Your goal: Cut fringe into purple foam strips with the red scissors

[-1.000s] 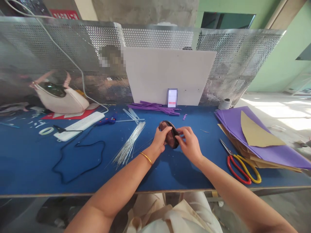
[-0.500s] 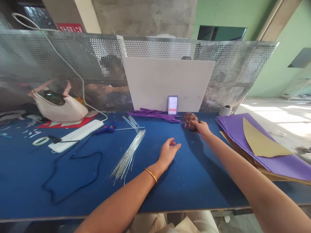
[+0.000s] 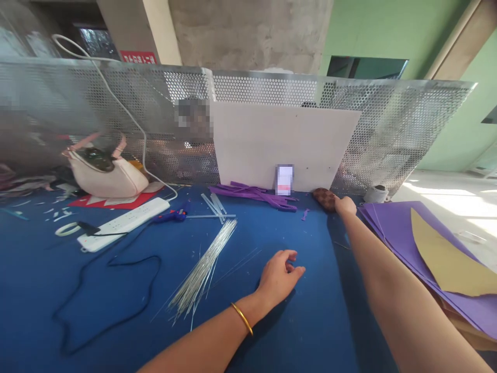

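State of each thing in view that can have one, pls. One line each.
Left hand: fingers loosely curled, holding nothing
Right hand: closed on brown checkered item
Brown checkered item: gripped; open or closed unclear
Phone: upright, screen lit
Handbag: upright, top open
Glue gun: lying down; power unclear
Metal wires: loose bundle, splayed
White board: upright

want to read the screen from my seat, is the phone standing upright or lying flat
Upright: the phone stands on its short edge in front of the white board, its lit screen facing the camera.
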{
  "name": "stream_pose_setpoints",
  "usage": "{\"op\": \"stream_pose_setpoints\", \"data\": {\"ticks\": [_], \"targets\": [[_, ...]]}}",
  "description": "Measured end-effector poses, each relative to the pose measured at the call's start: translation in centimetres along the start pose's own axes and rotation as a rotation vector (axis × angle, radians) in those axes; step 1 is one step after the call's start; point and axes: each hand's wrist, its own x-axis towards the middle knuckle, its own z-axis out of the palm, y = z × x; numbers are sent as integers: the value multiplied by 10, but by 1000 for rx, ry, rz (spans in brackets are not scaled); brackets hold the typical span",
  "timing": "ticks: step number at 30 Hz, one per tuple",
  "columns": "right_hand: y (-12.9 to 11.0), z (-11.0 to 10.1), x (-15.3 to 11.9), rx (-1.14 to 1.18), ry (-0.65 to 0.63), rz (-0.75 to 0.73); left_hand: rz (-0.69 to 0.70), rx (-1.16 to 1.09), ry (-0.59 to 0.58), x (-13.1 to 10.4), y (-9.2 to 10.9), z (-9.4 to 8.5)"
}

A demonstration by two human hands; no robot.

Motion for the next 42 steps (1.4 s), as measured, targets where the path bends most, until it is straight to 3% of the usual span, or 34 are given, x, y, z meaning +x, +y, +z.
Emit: {"op": "stream_pose_setpoints", "data": {"ticks": [4, 8, 12, 19, 23, 28, 34, 38, 42], "targets": [[-33, 10, -3, -13, 76, -41, -7, 18, -3, 2, 1, 1], [-89, 27, -7, 8, -17, -333, -2, 79, 5, 5, -4, 5], [-125, 39, -6, -11, -96, -431, 1, 98, 25, 8, -11, 5], [-134, 42, -1, -16, -147, -413, -22, 80, 25, 9, -10, 5], [-142, 41, 2, -25, -111, -371, -79, 79, 42, 10, -4, 6], [-182, 43, 22, 33, -42, -447, -163, 37, 76, 10, 2, 7], [-237, 59, 62, 73, -132, -541, -162, 37, 85, 9, -2, 8], [-250, 72, 82, 72, -212, -535, -167, 64, 86, 10, -5, 8], [-249, 80, 88, 73, -244, -519, -168, 90, 91, 11, -5, 9]]}}
